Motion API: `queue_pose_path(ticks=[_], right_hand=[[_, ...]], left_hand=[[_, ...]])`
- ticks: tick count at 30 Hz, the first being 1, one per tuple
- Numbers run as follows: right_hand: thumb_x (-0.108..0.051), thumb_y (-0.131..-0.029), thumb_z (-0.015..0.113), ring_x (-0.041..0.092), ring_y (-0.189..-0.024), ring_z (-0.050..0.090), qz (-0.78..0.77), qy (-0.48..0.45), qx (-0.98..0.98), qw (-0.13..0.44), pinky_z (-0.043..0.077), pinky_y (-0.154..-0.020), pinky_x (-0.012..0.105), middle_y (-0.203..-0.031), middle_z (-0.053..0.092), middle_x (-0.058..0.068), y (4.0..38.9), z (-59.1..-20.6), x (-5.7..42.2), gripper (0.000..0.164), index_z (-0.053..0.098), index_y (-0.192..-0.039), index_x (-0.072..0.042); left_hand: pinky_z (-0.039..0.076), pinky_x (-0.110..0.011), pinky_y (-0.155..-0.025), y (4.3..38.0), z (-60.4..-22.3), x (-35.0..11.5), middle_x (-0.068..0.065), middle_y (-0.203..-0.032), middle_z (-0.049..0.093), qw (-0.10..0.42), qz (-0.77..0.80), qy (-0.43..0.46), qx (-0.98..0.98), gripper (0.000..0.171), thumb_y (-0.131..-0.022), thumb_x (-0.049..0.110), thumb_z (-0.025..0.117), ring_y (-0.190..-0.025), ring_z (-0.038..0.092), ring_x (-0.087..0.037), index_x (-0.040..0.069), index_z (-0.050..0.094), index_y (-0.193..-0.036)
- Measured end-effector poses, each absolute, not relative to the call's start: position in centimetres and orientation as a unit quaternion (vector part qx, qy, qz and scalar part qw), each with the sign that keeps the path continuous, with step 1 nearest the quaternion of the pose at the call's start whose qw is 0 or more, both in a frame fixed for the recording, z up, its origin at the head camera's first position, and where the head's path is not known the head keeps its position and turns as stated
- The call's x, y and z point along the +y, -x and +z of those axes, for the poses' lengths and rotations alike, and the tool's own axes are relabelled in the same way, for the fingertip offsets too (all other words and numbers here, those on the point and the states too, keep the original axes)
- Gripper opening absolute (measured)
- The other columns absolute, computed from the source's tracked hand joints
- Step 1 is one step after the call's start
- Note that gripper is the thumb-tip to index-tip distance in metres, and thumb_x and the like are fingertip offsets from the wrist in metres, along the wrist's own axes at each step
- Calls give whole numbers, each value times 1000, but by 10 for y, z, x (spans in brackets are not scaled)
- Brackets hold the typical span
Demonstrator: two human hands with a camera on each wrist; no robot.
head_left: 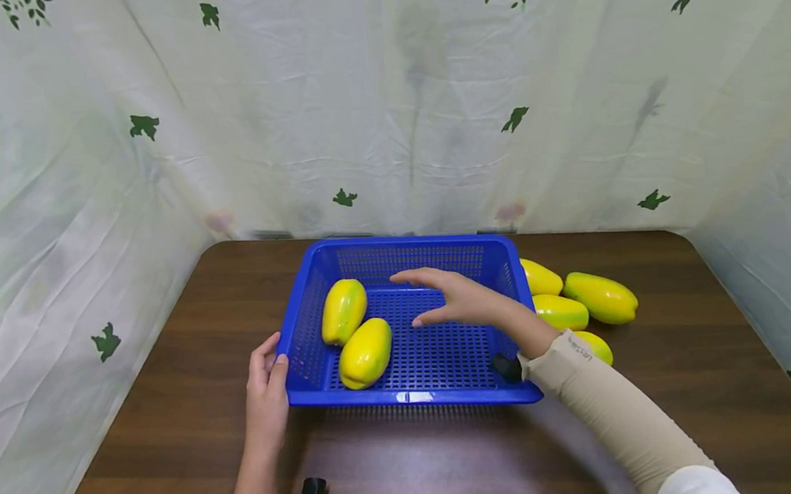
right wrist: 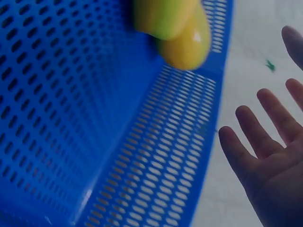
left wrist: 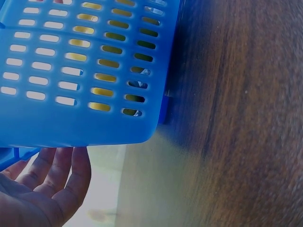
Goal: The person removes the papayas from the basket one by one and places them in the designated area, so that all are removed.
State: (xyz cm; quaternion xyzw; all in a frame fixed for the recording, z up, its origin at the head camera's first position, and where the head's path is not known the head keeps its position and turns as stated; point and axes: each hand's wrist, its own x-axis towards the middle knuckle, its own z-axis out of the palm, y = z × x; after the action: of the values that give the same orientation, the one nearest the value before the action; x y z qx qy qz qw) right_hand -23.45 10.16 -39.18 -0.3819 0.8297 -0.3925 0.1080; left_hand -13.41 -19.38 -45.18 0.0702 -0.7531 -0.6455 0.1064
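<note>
A blue plastic basket (head_left: 416, 397) with slotted walls stands on the table. Two yellow-green papaya-like fruits (head_left: 366, 353) lie in its left half. My left hand (head_left: 265, 376) grips the basket's left rim, thumb on top and fingers at the outer side; the left wrist view shows those fingers (left wrist: 59, 172) bent at the rim. Over the basket's interior hovers my right hand (head_left: 452, 297), thumb and fingers spread, holding nothing. In the right wrist view that hand (right wrist: 279, 165) appears beside the basket wall (right wrist: 161, 156), palm visible.
Several more of these fruits (head_left: 601, 297) lie on the table to the right of the basket, some partly hidden by its wall and my right forearm. The brown wooden table (head_left: 188, 375) meets a pale leaf-patterned curtain (head_left: 355, 109) at its back and sides.
</note>
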Motion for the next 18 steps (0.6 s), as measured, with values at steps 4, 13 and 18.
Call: queue_pose_path(ticks=[4,13,18], right_hand=[[-25,-79,69,18,-121,37,-375,388,828,149,33,-96,40,-137,37,-6,241,-403,86,65,38,-137,-20],[-16,-80,69,21,-127,31,-344,391,827,214,27,-100,38,-139,35,-1,251,-416,60,65,38,-137,-14],[-16,-79,69,16,-128,27,-313,400,829,234,23,-102,33,-139,35,-1,253,-421,52,65,39,-136,-15]], left_hand=[[41,-16,-75,134,-452,-194,-15,-121,46,105,-646,-71,-752,37,-98,19,35,-98,46,-20,9,35,-133],[42,-16,-74,135,-453,-194,-15,-118,47,108,-643,-73,-755,36,-97,19,35,-95,47,-20,10,36,-133],[41,-16,-74,135,-453,-193,-15,-118,48,111,-642,-73,-755,36,-97,18,35,-95,47,-19,9,36,-132]])
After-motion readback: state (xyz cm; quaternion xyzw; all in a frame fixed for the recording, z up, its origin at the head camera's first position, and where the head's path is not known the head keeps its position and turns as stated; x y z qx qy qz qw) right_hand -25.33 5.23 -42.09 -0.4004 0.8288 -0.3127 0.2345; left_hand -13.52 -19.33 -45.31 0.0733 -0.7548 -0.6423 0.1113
